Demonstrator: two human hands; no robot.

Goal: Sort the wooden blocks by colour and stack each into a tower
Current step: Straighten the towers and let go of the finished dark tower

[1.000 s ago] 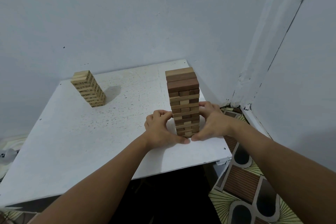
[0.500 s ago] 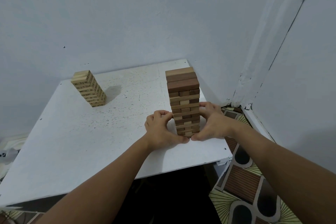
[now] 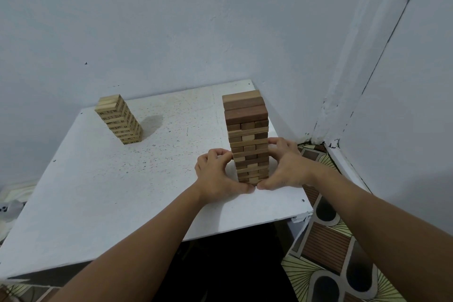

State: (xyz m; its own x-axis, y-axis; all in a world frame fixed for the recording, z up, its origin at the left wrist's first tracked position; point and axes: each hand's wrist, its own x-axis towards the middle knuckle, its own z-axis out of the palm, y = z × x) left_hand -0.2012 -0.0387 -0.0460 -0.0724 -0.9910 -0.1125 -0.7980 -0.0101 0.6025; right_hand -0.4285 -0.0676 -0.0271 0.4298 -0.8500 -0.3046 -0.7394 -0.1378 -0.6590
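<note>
- On the white table [image 3: 103, 203], near its right front corner, one tall tower of brown blocks [image 3: 247, 135] is stood upright; darker and lighter brown pieces are mixed in its layers, and three long blocks are laid side by side across the top.
- The tower's lower part is cupped by two bare hands, one on each side.
- The left hand [image 3: 218, 176] is curled against the tower's left side, with its fingertips bent in towards the blocks and its thumb laid on the table at the tower's base.
- The right hand [image 3: 285, 169] is curled round the tower's right side, with fingers set against the blocks at mid-height and the thumb at the base, almost met by the left thumb.
- Near the table's far left corner, well apart from the hands, a second, shorter tower of pale blocks [image 3: 119, 122] is seen; dark marks are printed on the block ends, too small to be read.
- Two towers are counted in all; no loose blocks are seen on the table.
- The tabletop is flat, square-cornered and painted white, and is speckled with dark spots.
- The table is set into a corner of pale painted walls [image 3: 196, 19]; a patterned floor covering [image 3: 343, 265] is shown at the lower right.
</note>
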